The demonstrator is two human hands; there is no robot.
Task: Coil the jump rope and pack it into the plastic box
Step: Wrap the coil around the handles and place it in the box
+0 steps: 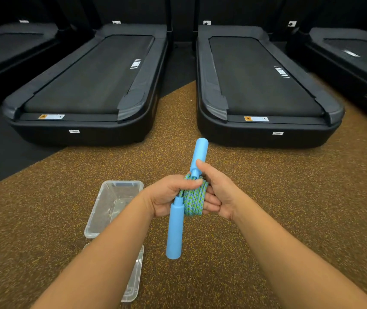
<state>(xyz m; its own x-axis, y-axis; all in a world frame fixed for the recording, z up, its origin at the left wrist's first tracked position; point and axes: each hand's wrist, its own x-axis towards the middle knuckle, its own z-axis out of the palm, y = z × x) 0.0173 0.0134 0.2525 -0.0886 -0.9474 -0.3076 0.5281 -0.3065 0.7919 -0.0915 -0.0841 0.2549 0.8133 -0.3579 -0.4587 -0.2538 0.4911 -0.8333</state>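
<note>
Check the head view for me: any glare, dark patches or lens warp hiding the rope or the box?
Head view: hands and coiled rope sharp and evenly lit; clear box shows mild sheen, rim readable; background goes dark; wide-angle warp bends the treadmills outward.

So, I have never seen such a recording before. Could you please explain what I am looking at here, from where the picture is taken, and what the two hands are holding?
There is no machine here: a person works with bare hands, and the one camera sits on the person's head, looking forward and down.

The left hand and right hand together hold a jump rope. Its green-blue cord is already coiled into a bundle between the hands. One blue handle points toward the camera, the other handle points away.

On the speckled brown floor, left of the hands, lies an open clear plastic box. Its lid lies nearer the camera, partly hidden by the left arm. Behind stand black treadmills.
</note>
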